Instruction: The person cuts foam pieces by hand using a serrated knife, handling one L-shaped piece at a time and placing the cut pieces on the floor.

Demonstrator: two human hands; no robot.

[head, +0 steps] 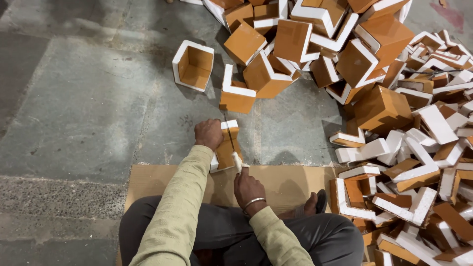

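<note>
Seated cross-legged on a flat sheet of brown cardboard (290,183) laid over the grey stone floor (84,113), I steady an L-shaped corner piece of white foam faced with orange-brown card (227,150) just ahead of my knees, where the cardboard's far edge meets the stone. My left hand (208,133) is curled over the piece's far upper end, fingers closed down on it and pressing it in place. My right hand (247,186) is wrapped tight around the pale handle of a thin-bladed knife (231,143), whose dark blade runs along the top of the piece toward my left hand; a metal bangle sits on that wrist.

The piece looks very light and stiff, yet crumbly: foam of this kind likely dents under a hard pinch and sheds crumbs, so the card-faced outer sides seem the safest places to grip, well clear of the blade's line.

Both forearms reach forward, the left in a pale green sleeve, nearly straight, the right bent and drawn close to my lap. To the right and ahead, a large heap of similar orange and white foam corner pieces (394,98) spills across the floor, one open square frame (193,65) standing apart.
</note>
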